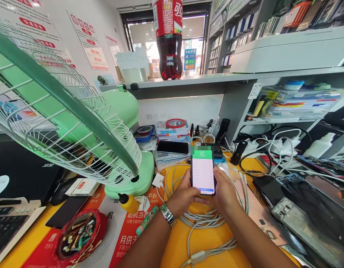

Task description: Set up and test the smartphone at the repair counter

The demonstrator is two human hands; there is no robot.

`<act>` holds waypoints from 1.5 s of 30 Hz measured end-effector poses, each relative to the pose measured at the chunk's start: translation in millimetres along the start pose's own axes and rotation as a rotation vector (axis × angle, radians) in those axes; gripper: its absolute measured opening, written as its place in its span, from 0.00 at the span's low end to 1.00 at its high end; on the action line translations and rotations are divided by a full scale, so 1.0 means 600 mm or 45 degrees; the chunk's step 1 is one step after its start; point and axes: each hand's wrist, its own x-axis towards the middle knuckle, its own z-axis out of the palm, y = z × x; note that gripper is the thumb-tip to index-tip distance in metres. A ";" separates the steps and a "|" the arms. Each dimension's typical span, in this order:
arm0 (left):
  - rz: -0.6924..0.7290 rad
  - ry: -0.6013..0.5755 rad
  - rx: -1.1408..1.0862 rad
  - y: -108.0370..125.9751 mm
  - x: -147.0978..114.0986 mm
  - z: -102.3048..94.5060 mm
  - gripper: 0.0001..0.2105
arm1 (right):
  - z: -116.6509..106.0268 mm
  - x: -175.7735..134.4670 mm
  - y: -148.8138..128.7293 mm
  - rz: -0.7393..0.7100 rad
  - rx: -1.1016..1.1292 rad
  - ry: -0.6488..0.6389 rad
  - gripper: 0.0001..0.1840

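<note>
A smartphone (202, 173) with a lit screen, green on top and white below, is held upright between my two hands in the middle of the view. My left hand (185, 195), with a metal watch (168, 214) at the wrist, grips its left edge, the thumb near the lower screen. Around the right edge closes my right hand (224, 186). Beneath both hands lies a loose coil of grey cable (201, 219) on the yellow table. Just behind the phone, a second phone with a dark screen (172, 147) rests on clear plastic packs.
A green fan (127, 175) fills the left, beside a black laptop (24, 167). A red bowl (101, 227) holds several small batteries. Opened phone parts (300, 219) and white cables (283, 143) crowd the right. A cola bottle (169, 56) stands on the shelf (194, 80) ahead.
</note>
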 end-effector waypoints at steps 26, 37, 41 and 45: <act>0.149 0.106 0.125 -0.010 0.005 -0.001 0.31 | -0.008 0.005 0.008 0.013 -0.049 -0.085 0.11; 0.201 0.257 -0.066 -0.005 0.004 -0.005 0.25 | -0.008 0.007 0.005 0.078 -0.093 -0.230 0.14; 0.204 0.305 -0.046 -0.006 0.003 -0.005 0.23 | -0.009 0.010 0.008 0.058 -0.107 -0.221 0.16; 0.189 0.326 -0.032 -0.004 0.003 -0.004 0.23 | -0.011 0.012 0.009 0.045 -0.122 -0.214 0.19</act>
